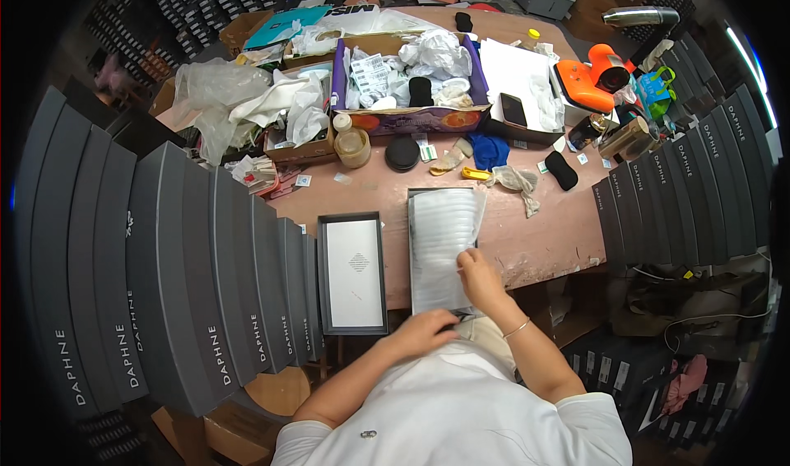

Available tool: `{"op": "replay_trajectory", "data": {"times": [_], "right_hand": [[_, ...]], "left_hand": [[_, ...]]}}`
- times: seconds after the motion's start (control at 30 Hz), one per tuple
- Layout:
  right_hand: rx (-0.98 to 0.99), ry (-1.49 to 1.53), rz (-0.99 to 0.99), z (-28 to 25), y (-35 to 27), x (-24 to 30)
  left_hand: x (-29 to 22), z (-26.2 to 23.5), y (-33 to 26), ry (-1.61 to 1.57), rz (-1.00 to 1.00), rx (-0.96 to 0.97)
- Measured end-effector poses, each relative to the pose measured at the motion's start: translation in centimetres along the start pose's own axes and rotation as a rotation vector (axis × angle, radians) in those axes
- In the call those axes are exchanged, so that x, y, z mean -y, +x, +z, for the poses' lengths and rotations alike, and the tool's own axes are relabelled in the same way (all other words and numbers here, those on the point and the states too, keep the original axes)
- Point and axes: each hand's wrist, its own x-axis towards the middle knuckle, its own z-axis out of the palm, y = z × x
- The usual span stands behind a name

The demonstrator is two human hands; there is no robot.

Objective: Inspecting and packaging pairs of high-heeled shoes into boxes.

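Note:
In front of me lies an open grey shoe box [411, 191], filled with a translucent white wrapping sheet [440, 235] that hides whatever is under it. My right hand [479, 275] pinches the sheet's right edge, fingers closed. By the box's near edge is my left hand [424, 333], its fingers bent and a dark gap showing between fingers and thumb; I make out nothing held there. Left of the box lies a dark grey box lid [383, 260], inside up, showing a white lining with small print.
Tall stacks of grey shoe boxes [177, 285] flank me, with another stack [687, 194] at right. Behind are a purple carton [411, 120] of crumpled paper, a jar [352, 147], a black round tin [402, 154], a yellow cutter [476, 173], a phone [513, 109] and an orange device [586, 83].

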Motion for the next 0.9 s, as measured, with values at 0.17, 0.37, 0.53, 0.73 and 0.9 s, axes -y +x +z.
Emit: {"op": "replay_trajectory", "data": {"times": [0.17,0.37,0.53,0.73,0.9], "right_hand": [[0.023,0.206,-0.790,3.1,-0.7,12.1],[-0.130,0.588,-0.178,0.0,-0.2,4.4],[-0.244,0.033,-0.193,5.9,3.4,0.6],[0.038,0.330,-0.134,5.5,4.4,-1.0],[0.228,0.720,-0.131,1.1,2.4,1.0]], "left_hand": [[3.3,6.5,5.3,-0.053,0.236,-0.047],[7.2,-1.7,3.3,-0.566,-0.281,-1.075],[6.6,-2.1,2.0,-0.411,-0.152,-0.869],[5.2,-4.5,2.8,-0.406,-0.189,-0.669],[3.2,-6.9,2.6,-0.356,-0.174,-0.157]]}}
